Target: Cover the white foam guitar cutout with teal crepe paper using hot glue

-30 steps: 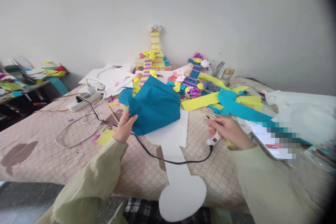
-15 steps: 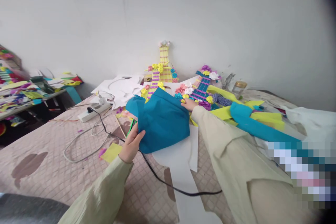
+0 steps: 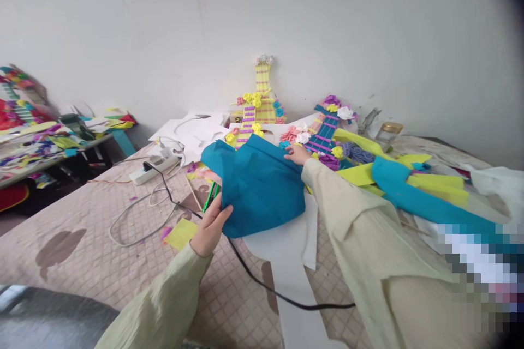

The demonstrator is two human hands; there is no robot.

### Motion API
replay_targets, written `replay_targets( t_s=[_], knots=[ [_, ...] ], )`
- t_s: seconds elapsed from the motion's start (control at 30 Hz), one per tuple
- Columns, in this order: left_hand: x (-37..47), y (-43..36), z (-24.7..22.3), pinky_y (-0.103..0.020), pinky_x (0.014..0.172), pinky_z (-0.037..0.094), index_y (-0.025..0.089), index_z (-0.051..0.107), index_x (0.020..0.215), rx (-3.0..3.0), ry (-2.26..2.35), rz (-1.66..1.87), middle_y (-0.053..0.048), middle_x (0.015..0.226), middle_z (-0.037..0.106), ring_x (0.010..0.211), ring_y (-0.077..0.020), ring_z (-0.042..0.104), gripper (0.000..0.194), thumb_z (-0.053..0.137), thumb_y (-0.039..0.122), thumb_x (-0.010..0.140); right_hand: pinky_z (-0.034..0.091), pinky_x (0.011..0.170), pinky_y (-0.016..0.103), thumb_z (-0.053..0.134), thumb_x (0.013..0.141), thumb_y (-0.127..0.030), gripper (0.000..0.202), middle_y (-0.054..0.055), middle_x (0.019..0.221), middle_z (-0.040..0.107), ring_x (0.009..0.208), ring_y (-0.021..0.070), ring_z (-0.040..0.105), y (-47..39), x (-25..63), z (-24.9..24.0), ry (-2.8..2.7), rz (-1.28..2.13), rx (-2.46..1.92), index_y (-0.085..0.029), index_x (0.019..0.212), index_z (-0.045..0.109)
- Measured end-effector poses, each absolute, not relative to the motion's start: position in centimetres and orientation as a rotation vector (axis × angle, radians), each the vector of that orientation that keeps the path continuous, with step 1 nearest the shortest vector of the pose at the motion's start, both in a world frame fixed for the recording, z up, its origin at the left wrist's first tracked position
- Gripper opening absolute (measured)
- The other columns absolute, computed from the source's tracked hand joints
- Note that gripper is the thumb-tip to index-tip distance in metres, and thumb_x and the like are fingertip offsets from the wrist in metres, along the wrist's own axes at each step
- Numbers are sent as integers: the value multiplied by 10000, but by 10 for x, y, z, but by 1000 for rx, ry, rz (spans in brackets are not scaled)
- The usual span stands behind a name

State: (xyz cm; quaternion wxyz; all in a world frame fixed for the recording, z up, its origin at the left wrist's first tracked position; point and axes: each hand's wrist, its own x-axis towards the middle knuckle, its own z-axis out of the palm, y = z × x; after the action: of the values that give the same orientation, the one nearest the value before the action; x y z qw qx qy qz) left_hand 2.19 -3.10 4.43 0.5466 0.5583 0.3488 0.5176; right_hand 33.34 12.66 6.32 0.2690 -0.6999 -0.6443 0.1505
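Observation:
A wide teal sheet (image 3: 264,188) is held up over the table in front of me. My left hand (image 3: 210,227) grips its lower left edge, the thumb in front and the other fingers partly hidden behind. At the sheet's upper right edge is my right hand (image 3: 298,154), with its fingers bent against the edge; whether they pinch it is not clear. Under the sheet lies a white cut-out board (image 3: 292,278). Behind stand a yellow woven piece with flowers (image 3: 264,87) and a blue woven piece with purple bands (image 3: 325,133).
A power strip (image 3: 153,169) with cables lies at the left, and a black cord (image 3: 282,297) crosses the white board. Yellow strips (image 3: 438,188), a teal roll (image 3: 429,204) and a lidded jar (image 3: 388,133) are at the right. Another cluttered table (image 3: 82,147) stands far left.
The view has shifted, so most things appear slightly farther right. Both hands remain at the same edges of the teal sheet, with little other movement.

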Motion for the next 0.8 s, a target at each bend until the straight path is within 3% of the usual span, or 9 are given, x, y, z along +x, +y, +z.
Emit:
replay_targets(
  t_s=[0.13,0.3,0.57,0.67,0.8],
  knots=[
    [18,-34,47,-355,900,436,199,502,1198,1297,847,1221,-56,1236,539,1105,-261,494,509,605,378,733,478,787,393,508,857,-316,312,77,1121,536,944,187,553,121,357,79,-1637,449,-1804,-154,1124,512],
    [15,-36,44,-291,712,480,190,529,1128,1348,839,1211,-54,1016,618,826,-185,575,423,584,373,751,483,775,384,508,858,-310,303,75,1108,541,929,181,558,78,401,97,-1403,520,-1750,-154,1117,515],
    [19,-31,47,-252,710,438,167,554,1046,1690,828,1336,-46,900,574,840,-168,521,305,523,342,798,508,606,271,502,866,-272,225,32,905,584,718,114,583,-13,432,111,-1090,759,-1583,-128,1037,531],
    [19,-31,50,-222,601,405,173,570,949,1802,827,1355,-7,745,511,678,-127,470,219,492,331,819,515,645,247,527,835,-165,105,0,814,596,704,103,605,-41,436,118,-1051,844,-1473,-158,939,540],
    [16,-34,46,-216,530,355,171,566,829,1858,844,1364,16,657,439,585,-107,391,195,485,349,825,522,685,222,608,714,-108,172,-11,795,631,712,113,627,-76,443,125,-1042,902,-1402,-215,841,564]
  ],
)
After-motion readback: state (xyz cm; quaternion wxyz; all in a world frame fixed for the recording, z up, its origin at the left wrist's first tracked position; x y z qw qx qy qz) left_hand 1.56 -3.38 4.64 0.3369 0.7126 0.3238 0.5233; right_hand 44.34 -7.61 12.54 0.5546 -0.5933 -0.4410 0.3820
